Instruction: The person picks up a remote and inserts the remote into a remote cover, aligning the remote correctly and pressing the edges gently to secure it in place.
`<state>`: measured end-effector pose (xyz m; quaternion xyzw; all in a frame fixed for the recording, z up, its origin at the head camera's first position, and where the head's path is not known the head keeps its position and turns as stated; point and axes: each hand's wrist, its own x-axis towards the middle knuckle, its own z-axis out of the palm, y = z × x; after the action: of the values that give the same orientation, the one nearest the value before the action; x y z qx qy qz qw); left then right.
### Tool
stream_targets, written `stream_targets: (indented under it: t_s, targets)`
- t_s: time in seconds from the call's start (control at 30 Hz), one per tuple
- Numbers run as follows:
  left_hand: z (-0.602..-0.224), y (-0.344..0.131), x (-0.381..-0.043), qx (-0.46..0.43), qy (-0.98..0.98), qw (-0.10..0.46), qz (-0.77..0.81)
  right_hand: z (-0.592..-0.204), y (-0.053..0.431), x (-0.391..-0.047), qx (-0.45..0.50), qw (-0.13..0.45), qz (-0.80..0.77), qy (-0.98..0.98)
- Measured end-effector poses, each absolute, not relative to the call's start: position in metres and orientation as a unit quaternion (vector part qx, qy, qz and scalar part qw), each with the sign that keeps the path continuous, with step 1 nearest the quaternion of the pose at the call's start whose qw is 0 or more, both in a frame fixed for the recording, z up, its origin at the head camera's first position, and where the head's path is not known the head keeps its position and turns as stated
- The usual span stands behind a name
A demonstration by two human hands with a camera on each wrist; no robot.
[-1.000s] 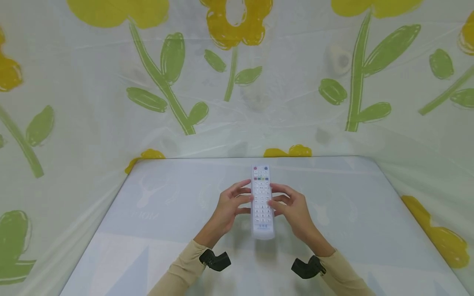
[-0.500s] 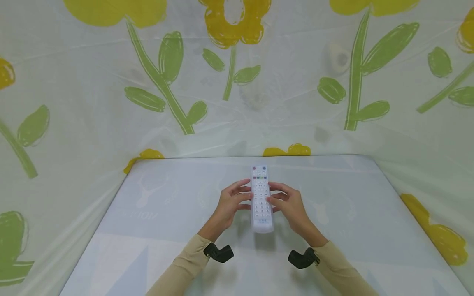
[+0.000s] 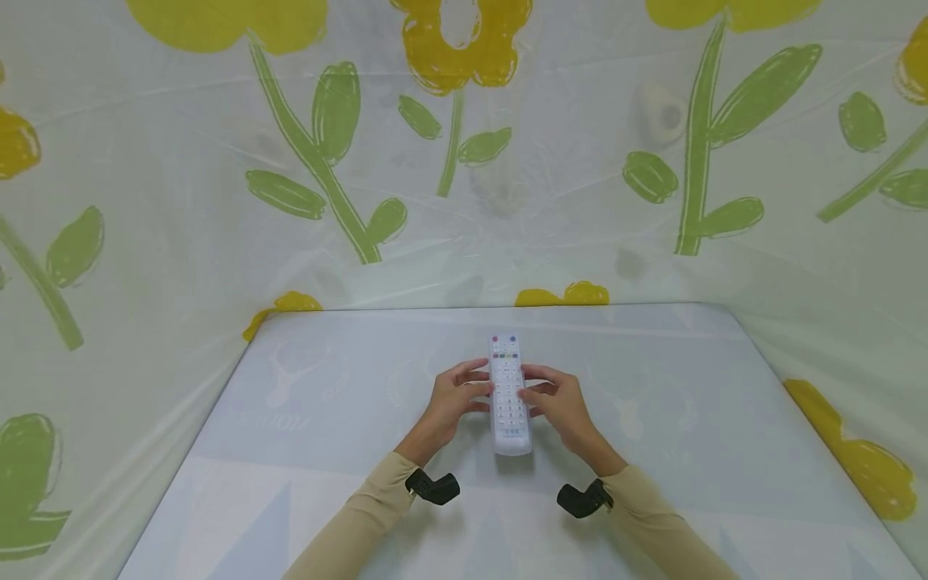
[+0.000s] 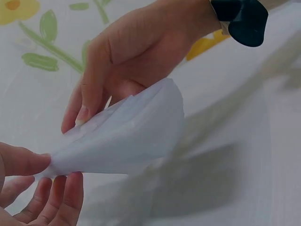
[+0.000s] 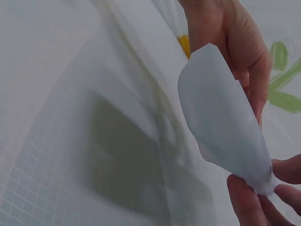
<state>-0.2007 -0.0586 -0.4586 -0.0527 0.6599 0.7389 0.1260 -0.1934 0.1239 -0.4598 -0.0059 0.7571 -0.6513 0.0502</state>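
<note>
A white remote control (image 3: 511,403) with rows of buttons, a few of them coloured, is held lengthwise, coloured keys at the far end. My left hand (image 3: 453,399) pinches its left edge, the thumb on the near side of the grip. From the other side my right hand (image 3: 561,403) grips the right edge between thumb and fingers. In the left wrist view the pale remote (image 4: 127,132) tilts above the surface, apart from its shadow. The right wrist view shows its smooth pale body (image 5: 221,113) between both hands; the buttons are hidden there.
Below lies a table with a pale, faintly printed cover (image 3: 304,387). A white curtain (image 3: 551,225) with yellow flowers and green stems hangs behind and at the sides. Black wrist cameras (image 3: 432,487) sit on both forearms.
Both hands have moved down toward the table with the remote control, shifting slightly left; the remote looks smaller and its shadow is closer. The grip has stayed the same.
</note>
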Motion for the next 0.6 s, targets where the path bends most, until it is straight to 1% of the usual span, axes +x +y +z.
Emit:
stream_targets:
  t_s: [0.17,0.43,0.6]
  targets:
    - [-0.474,-0.060,-0.206,-0.056,0.667,0.119,0.733,-0.475,0.119,-0.199,0.006,0.040,-0.622,0.782]
    - [-0.496,-0.059,-0.209,-0.059,0.692,0.097,0.713,-0.492,0.116,-0.203,0.019,0.058,-0.604,0.794]
    - [-0.499,-0.055,-0.207,-0.052,0.712,0.076,0.696,-0.501,0.116,-0.204,0.018,0.061,-0.591,0.804]
